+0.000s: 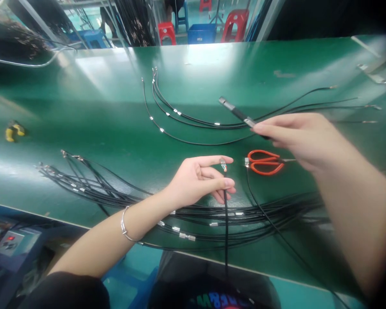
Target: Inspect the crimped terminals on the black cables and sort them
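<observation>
My left hand (209, 178) is closed on a black cable (225, 223), pinching it just below its small metal end connector (224, 165). The cable hangs straight down from the fingers toward my lap. Up and to the right, my right hand (292, 133) grips a slim black and silver pen-like tool (238, 113), its silver end pointing up and left. Its exact kind is not clear. Below that hand lie red-handled scissors (266, 163), blades partly hidden. Against their handles rests the connector end of another black cable (260, 208).
A bundle of black cables (116, 195) with white labels stretches along the near side of the green table (109, 98). Several more labelled cables (193, 141) curve across the middle. A yellow-handled tool (14, 131) lies far left. Beyond the table stand red stools (236, 25) and a blue bin (202, 33).
</observation>
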### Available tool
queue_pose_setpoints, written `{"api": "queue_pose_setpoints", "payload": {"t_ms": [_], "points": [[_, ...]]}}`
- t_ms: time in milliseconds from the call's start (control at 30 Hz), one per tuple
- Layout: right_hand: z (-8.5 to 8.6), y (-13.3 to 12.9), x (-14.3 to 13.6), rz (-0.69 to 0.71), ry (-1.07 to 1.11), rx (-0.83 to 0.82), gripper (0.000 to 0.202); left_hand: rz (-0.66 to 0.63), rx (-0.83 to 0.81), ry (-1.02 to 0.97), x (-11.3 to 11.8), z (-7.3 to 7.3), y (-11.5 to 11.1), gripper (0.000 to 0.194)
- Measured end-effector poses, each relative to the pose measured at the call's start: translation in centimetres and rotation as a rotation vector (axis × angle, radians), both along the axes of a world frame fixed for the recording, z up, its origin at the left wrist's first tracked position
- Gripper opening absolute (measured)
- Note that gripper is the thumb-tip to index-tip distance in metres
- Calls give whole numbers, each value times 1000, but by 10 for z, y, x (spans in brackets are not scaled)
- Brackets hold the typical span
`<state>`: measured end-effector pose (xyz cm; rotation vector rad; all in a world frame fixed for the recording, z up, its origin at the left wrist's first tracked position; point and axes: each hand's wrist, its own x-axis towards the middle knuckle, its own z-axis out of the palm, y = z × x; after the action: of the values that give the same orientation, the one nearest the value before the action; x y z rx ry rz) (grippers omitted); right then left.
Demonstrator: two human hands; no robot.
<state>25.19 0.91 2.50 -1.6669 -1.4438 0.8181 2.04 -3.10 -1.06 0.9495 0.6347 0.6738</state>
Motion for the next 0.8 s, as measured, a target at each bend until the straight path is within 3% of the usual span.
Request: {"api": "queue_pose_setpoints", "payload": {"t_ms": [100,200,300,400,600,800], "points": [[-1,-22,6,12,508,-65,26,4,-2,-1,0,0,-1,53],[-6,-47,-6,15,593,62,29,14,13,3,0,0,-2,51],[-14,-67,-28,-65,485,208,16,13,28,8,0,-1,-3,50],[-19,-79,-45,-155,201,348,12,18,42,18,0,-1,-4,52],[-20,-91,-52,80,-133,552,19,33,76,36,0,2,-5,53],[-21,-96,-51,128,-227,561,23,28,76,36,1,3,-7,54]]}}
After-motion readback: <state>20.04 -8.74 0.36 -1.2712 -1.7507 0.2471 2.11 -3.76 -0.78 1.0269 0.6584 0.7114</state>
